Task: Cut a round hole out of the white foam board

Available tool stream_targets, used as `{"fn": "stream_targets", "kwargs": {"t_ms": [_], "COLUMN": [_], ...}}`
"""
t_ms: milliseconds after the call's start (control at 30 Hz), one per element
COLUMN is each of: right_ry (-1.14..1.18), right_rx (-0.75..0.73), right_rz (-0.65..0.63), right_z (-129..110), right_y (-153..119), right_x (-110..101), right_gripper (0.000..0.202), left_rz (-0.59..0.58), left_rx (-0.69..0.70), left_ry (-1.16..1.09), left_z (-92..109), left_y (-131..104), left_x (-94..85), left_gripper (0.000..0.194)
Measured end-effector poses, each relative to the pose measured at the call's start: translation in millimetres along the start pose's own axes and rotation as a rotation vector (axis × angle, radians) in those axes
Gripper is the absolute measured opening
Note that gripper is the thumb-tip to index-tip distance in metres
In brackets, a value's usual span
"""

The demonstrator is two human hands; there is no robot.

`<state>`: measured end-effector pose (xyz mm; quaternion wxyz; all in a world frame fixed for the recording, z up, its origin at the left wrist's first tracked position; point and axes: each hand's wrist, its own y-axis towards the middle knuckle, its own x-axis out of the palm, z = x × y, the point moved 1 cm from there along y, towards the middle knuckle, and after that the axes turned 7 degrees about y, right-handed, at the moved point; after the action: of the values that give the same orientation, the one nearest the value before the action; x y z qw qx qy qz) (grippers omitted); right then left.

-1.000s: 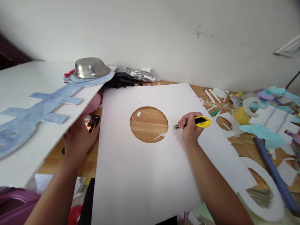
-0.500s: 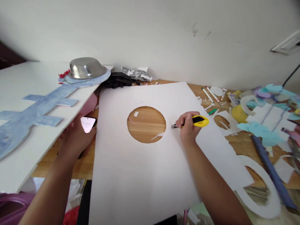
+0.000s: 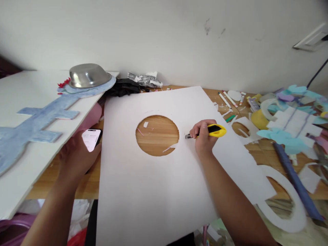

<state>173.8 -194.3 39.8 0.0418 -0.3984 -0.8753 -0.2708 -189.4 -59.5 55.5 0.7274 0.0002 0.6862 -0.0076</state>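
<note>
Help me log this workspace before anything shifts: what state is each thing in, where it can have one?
Utility knife: blade out, in the right hand.
Phone: screen lit, partly covered by the left hand.
White board: flat, round hole cut through.
Metal bowl: upside down.
Blue cutout: painted, lying flat.
White marker: lying on its side.

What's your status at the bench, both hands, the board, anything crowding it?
Right hand gripping yellow cutter, blade beside the hole. Left hand on phone. White board flat, round hole cut. Blue-painted cutout's board crowding left.
</note>
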Motion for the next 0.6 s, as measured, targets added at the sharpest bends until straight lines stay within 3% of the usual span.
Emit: {"fn": "stream_targets", "kwargs": {"t_ms": [300,400,467,533,600], "right_ry": [0.022,0.009,0.002,0.023,0.053], "right_rx": [-0.001,0.023,0.036,0.049,0.047], "right_rz": [-0.006,-0.003,-0.014,-0.031,-0.022], "right_z": [-1,0,2,4,-1], "right_y": [0,-1,-2,-1,2], "right_x": [-1,-1,-1,-1,-1], "right_gripper": [0.028,0.029,0.029,0.028,0.028], "left_rz": [-0.060,-0.002,0.103,0.227,0.300], "left_rx": [0.030,0.068,0.105,0.253,0.533], "left_ry": [0.080,0.082,0.061,0.019,-0.033], "left_z": [6,6,12,26,46], "left_y": [1,-6,-17,-30,-38], "left_x": [1.9,2.4,-0.3,-2.4,-0.2], "left_gripper": [0.076,0.073,0.069,0.060,0.049]}}
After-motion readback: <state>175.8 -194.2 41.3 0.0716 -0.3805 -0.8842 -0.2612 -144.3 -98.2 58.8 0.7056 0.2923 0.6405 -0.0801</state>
